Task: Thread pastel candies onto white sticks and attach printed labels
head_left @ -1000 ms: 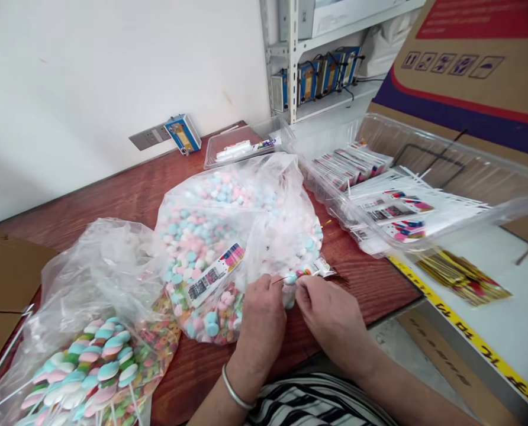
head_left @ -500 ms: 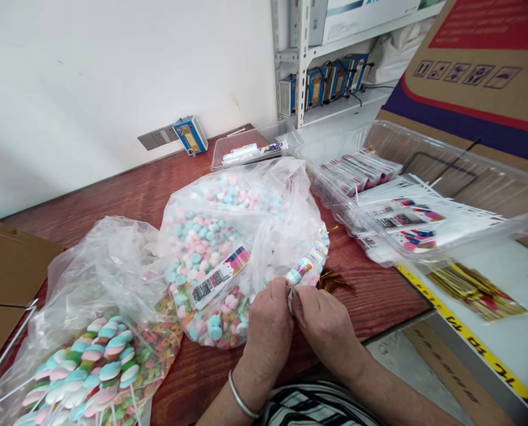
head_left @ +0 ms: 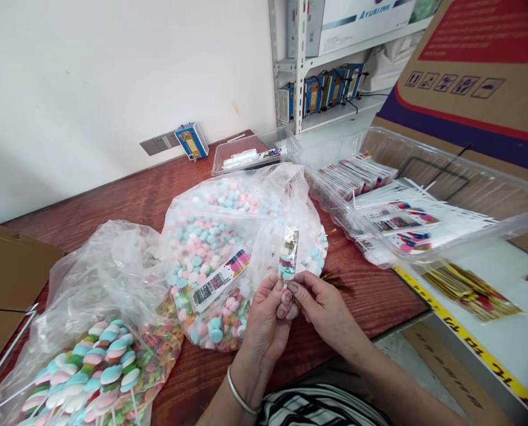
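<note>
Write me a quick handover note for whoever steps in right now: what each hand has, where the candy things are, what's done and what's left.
Left hand and right hand: both pinch the base of one small wrapped candy stick, held upright over the table.
Loose pastel candies: open bag, centre.
Twisted lollipops: bag, front left.
Done: packed sticks lie in the clear bin, right.
Gold twist ties lie beyond the bin; a few are beside the right hand.
Left: no tie shows on the held stick; both bags look well filled.
</note>
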`<action>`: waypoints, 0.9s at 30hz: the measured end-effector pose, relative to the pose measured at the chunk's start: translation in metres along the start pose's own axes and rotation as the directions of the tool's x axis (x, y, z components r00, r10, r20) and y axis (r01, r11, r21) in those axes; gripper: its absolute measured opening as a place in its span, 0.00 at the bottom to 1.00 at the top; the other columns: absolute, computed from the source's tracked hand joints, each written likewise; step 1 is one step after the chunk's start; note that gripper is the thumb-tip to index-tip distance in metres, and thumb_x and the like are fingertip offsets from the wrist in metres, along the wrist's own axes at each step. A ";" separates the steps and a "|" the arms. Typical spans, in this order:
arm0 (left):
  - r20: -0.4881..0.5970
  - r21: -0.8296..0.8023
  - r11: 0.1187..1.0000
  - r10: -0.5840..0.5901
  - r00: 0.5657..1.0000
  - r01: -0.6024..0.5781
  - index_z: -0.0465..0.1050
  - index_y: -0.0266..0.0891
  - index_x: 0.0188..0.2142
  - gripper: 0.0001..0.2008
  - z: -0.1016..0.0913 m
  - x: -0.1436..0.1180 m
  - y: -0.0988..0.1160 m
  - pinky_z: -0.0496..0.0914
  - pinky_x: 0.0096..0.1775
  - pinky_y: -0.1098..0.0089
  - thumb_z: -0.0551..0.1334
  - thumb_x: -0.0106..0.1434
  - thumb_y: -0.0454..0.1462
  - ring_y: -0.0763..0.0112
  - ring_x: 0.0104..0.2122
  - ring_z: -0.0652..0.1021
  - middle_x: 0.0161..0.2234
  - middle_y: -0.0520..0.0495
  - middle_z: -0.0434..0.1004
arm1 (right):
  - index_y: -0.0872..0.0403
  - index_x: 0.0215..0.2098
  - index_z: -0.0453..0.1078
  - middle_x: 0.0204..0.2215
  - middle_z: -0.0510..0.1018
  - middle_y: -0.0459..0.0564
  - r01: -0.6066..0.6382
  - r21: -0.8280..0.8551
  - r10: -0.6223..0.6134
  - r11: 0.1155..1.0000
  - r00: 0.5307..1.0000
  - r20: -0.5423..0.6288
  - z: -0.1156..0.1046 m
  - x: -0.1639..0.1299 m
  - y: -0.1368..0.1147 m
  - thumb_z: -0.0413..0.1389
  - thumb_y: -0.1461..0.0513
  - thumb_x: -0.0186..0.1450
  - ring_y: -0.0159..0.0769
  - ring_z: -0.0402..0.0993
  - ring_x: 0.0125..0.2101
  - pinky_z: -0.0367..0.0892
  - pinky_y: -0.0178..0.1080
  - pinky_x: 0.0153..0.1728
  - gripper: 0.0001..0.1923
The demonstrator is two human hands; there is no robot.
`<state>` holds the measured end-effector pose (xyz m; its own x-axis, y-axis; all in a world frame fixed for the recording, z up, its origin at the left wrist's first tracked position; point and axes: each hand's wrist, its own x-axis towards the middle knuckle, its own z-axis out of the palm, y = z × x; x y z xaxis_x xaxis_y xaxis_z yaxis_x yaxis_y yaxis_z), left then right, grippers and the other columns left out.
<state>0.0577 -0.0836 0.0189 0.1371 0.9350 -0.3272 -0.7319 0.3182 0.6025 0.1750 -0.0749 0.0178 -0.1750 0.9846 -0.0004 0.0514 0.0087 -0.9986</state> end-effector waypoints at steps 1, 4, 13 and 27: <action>0.017 0.000 1.000 -0.012 1.000 0.012 0.71 0.35 0.34 0.11 -0.002 0.000 -0.001 0.50 0.20 0.80 0.70 0.56 0.37 0.86 0.16 0.50 0.18 0.60 0.57 | 0.51 0.32 0.67 0.23 0.74 0.42 0.030 -0.054 -0.029 0.998 0.999 0.017 -0.002 0.001 -0.003 0.52 0.58 0.69 0.33 0.71 0.26 0.65 0.34 0.29 0.08; 0.074 0.066 0.998 -0.008 0.997 0.003 0.70 0.37 0.37 0.12 -0.009 0.000 -0.003 0.51 0.21 0.79 0.68 0.59 0.40 0.85 0.16 0.52 0.19 0.60 0.58 | 0.52 0.28 0.65 0.24 0.74 0.43 0.107 -0.250 -0.105 0.962 0.994 0.022 -0.006 0.001 -0.007 0.50 0.61 0.68 0.33 0.69 0.26 0.63 0.34 0.31 0.10; 0.413 0.899 0.031 0.279 0.867 -0.438 0.70 0.39 0.50 0.13 -0.027 -0.009 0.017 0.67 0.41 0.67 0.53 0.69 0.36 0.66 0.38 0.75 0.39 0.44 0.77 | 0.51 0.26 0.60 0.25 0.71 0.46 0.168 -0.477 -0.142 0.863 0.986 0.091 -0.011 0.004 -0.005 0.49 0.64 0.65 0.35 0.65 0.26 0.57 0.36 0.28 0.08; 0.235 0.887 0.254 0.472 0.850 -0.387 0.73 0.37 0.45 0.13 -0.009 -0.010 0.011 0.69 0.39 0.71 0.52 0.69 0.35 0.69 0.35 0.76 0.36 0.47 0.79 | 0.55 0.40 0.72 0.32 0.77 0.48 0.050 -0.115 -0.047 0.992 0.999 0.027 0.007 -0.002 -0.007 0.55 0.57 0.66 0.35 0.71 0.31 0.66 0.36 0.34 0.10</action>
<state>0.0422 -0.0914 0.0219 -0.0722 0.9814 0.1777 0.3527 -0.1416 0.9250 0.1681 -0.0780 0.0249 -0.2041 0.9779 0.0452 0.1550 0.0779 -0.9848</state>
